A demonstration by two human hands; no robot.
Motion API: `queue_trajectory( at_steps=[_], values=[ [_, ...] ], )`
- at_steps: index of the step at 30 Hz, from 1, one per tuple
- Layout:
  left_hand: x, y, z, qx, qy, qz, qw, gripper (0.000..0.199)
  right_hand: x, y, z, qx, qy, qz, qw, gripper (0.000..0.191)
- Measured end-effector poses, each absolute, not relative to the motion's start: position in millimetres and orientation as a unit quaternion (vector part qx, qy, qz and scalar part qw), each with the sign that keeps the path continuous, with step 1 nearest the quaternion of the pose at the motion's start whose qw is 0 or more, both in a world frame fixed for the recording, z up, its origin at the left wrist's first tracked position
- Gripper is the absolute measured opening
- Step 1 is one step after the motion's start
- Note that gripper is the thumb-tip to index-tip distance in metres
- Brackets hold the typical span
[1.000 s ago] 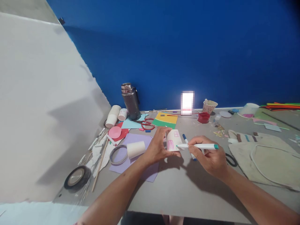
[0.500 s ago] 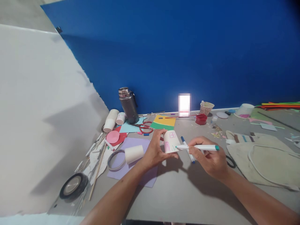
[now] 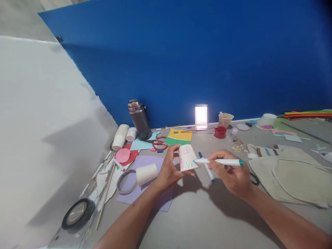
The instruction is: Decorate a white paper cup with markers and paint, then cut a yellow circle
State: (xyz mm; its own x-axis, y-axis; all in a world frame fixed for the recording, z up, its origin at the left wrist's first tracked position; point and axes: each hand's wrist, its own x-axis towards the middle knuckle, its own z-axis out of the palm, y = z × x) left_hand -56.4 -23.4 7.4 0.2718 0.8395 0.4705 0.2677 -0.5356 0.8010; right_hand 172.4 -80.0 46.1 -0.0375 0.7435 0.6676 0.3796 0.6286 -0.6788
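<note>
A white paper cup (image 3: 187, 159), upside down and a little tilted, is gripped in my left hand (image 3: 168, 166) above the table. It bears a pink window, a pink patch at the lower left and green zigzag strokes near its rim. My right hand (image 3: 231, 173) is closed around a white marker (image 3: 225, 162) with a green end, its tip at the cup's lower right side. Below and between the hands lies a blue-capped marker (image 3: 206, 167). Left of my left hand, another white paper cup (image 3: 146, 174) rests on its side on purple paper (image 3: 159, 202), beside a tape roll (image 3: 118, 183).
Behind stand a dark thermos (image 3: 140, 119), red-handled scissors (image 3: 158, 143), a red container (image 3: 220, 132) and a patterned cup (image 3: 225, 120). A black tape roll (image 3: 67, 221) and wooden stick (image 3: 105, 197) lie left. A cloth bag (image 3: 293, 176) covers the right side, before a blue wall (image 3: 194, 58).
More green zigzag strokes show along the cup's lower side. The cup has turned slightly, its pink patch shifting left. The whole view has shifted a little.
</note>
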Motion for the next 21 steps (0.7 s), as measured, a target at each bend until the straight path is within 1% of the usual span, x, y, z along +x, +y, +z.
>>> queue_trajectory(
  at_steps=[7, 11, 17, 21],
  values=[
    [-53.9, -25.7, 7.3, 0.709, 0.379, 0.492, 0.334, 0.106, 176.9, -81.6, 45.5, -0.354, -0.718, 0.183, 0.571, 0.016],
    [-53.4, -26.2, 8.4, 0.705, 0.378, 0.493, 0.343, 0.106, 176.7, -80.4, 45.2, -0.381, -0.697, 0.19, 0.577, 0.015],
    [-53.4, -26.3, 9.2, 0.7, 0.372, 0.5, 0.348, 0.103, 177.9, -78.7, 45.1, -0.368, -0.675, 0.245, 0.591, 0.025],
    [-53.4, -26.1, 7.8, 0.699, 0.375, 0.503, 0.343, 0.104, 178.6, -80.0, 45.8, -0.367, -0.669, 0.221, 0.607, 0.024]
  ],
)
